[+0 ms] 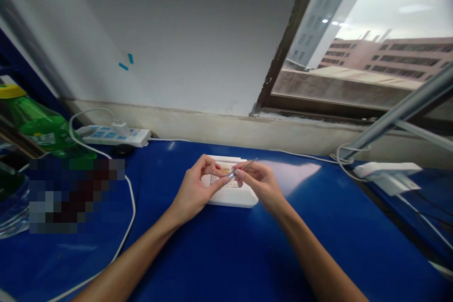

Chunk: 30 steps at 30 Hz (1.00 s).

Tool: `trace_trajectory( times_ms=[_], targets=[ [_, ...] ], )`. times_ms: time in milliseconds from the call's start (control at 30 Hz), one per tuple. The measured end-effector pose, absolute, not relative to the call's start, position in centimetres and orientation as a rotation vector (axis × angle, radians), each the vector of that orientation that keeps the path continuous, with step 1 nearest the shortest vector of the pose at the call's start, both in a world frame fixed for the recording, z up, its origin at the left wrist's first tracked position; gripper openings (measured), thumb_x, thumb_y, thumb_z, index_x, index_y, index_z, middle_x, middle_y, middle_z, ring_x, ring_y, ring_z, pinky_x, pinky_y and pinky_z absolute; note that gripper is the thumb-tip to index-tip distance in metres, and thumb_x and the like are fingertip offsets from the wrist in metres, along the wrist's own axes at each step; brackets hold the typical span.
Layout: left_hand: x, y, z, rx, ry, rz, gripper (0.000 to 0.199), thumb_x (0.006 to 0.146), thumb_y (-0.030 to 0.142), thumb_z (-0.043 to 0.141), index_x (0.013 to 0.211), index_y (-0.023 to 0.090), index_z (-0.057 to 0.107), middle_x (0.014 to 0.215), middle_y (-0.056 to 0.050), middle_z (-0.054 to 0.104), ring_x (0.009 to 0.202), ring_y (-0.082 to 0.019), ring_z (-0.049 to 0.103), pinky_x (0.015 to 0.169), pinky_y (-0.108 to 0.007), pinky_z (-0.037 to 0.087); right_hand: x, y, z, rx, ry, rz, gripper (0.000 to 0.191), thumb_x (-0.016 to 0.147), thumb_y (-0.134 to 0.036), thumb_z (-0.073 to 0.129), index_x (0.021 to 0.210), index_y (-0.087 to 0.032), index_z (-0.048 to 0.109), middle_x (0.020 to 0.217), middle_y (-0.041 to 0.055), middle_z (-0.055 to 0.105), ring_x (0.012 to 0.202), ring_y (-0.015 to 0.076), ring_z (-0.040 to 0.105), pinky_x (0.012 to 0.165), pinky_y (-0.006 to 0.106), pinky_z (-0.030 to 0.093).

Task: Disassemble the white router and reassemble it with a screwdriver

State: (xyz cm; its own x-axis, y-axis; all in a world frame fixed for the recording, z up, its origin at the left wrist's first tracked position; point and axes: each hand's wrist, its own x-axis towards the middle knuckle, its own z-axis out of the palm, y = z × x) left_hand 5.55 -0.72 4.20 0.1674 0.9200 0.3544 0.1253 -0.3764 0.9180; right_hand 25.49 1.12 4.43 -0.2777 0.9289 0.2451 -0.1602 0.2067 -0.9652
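Both hands meet over a flat white case [231, 198] with a printed label, which rests on the blue table. Between them is a thin silvery stick [231, 174], small and partly covered by my fingers; its exact kind cannot be made out. My left hand [198, 184] is closed in a pinch at its left end, thumb and fingertips together. Its other part is pinched between the thumb and fingers of my right hand [262, 181], and a slim tip sticks out up and to the right. Something yellowish shows on the case behind the fingers.
A green bottle with a yellow cap [42, 125] stands at the left, near a white power strip [115, 136] with a plug in it. A white cable [132, 203] runs down the table's left side. At the right are a metal pole [399, 111] and another white power strip [387, 169].
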Motion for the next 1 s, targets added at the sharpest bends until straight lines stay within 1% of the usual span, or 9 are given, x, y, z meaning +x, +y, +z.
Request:
trace_trajectory(
  times_ms=[100,167,233,333,433,567,667,800,1000],
  targets=[
    [6.1,-0.9,4.0,1.649,1.012,1.317,0.031,0.089,0.04,0.075,0.091,0.023,0.05,0.092,0.0,0.072,0.095,-0.02,0.07,0.09,-0.033,0.049,25.0,0.6,3.4,-0.752,-1.373,1.385,0.024,0.085,-0.038,0.079,0.102,-0.021,0.078,0.073,0.0014,0.069,0.06,0.0126,0.06,0.061,0.028,0.049],
    [6.4,-0.8,4.0,1.698,1.047,1.279,0.027,0.092,0.042,0.071,0.096,0.023,0.052,0.094,0.0,0.072,0.096,-0.02,0.069,0.09,-0.034,0.05,25.3,0.5,3.1,-0.755,-1.287,1.366,0.024,0.086,-0.039,0.078,0.101,-0.02,0.078,0.068,0.0,0.065,0.058,0.0113,0.056,0.059,0.026,0.046],
    [6.4,-0.5,4.4,1.822,1.108,1.204,0.025,0.097,0.045,0.063,0.107,0.024,0.054,0.105,-0.003,0.071,0.1,-0.021,0.067,0.092,-0.036,0.05,26.2,0.8,3.2,-0.778,-1.156,1.313,0.024,0.084,-0.04,0.079,0.095,-0.019,0.078,0.066,-0.0007,0.061,0.056,0.0092,0.051,0.054,0.024,0.04],
    [6.6,0.5,5.3,2.182,1.221,0.977,0.04,0.098,0.051,0.056,0.127,0.024,0.056,0.13,-0.009,0.063,0.12,-0.027,0.059,0.105,-0.045,0.044,28.4,1.8,3.7,-0.788,-0.941,1.235,0.032,0.077,-0.046,0.084,0.086,-0.017,0.078,0.061,-0.0035,0.053,0.053,0.0067,0.041,0.05,0.021,0.034],
    [7.5,1.6,6.3,2.554,1.201,0.558,0.063,0.088,0.064,0.063,0.138,0.027,0.056,0.14,-0.012,0.057,0.129,-0.034,0.051,0.109,-0.053,0.038,31.0,2.8,3.7,-0.851,-0.789,1.174,0.04,0.067,-0.052,0.089,0.082,-0.017,0.076,0.065,-0.0029,0.056,0.057,0.0077,0.047,0.054,0.021,0.04],
    [9.7,2.7,7.3,2.775,1.133,0.156,0.094,0.065,0.074,0.077,0.143,0.026,0.054,0.139,-0.016,0.056,0.121,-0.04,0.054,0.103,-0.056,0.042,33.6,3.7,2.3,-1.007,-0.688,1.232,0.052,0.058,-0.061,0.09,0.081,-0.019,0.068,0.082,0.0038,0.071,0.07,0.0158,0.066,0.064,0.027,0.051],
    [11.6,3.3,7.7,2.787,1.136,-0.036,0.113,0.057,0.077,0.079,0.153,0.028,0.043,0.145,-0.018,0.052,0.128,-0.044,0.049,0.106,-0.058,0.039,34.5,4.3,1.3,-1.072,-0.678,1.265,0.058,0.057,-0.065,0.088,0.082,-0.019,0.064,0.075,0.0042,0.072,0.065,0.0174,0.068,0.062,0.029,0.053],
    [13.6,3.7,7.3,2.779,1.124,-0.164,0.128,0.05,0.072,0.084,0.159,0.034,0.03,0.153,-0.019,0.044,0.137,-0.048,0.04,0.109,-0.062,0.034,34.9,4.7,0.8,-1.116,-0.692,1.249,0.056,0.06,-0.066,0.085,0.081,-0.018,0.064,0.066,0.0032,0.069,0.056,0.014,0.063,0.054,0.025,0.048],
    [14.5,3.7,7.6,2.795,1.074,0.029,0.119,0.053,0.054,0.09,0.157,0.032,0.037,0.141,-0.019,0.052,0.127,-0.047,0.048,0.103,-0.061,0.04,35.0,4.7,0.7,-1.132,-0.755,1.238,0.054,0.063,-0.065,0.083,0.079,-0.017,0.067,0.063,0.0026,0.066,0.052,0.0113,0.056,0.048,0.022,0.043]
  ],
)
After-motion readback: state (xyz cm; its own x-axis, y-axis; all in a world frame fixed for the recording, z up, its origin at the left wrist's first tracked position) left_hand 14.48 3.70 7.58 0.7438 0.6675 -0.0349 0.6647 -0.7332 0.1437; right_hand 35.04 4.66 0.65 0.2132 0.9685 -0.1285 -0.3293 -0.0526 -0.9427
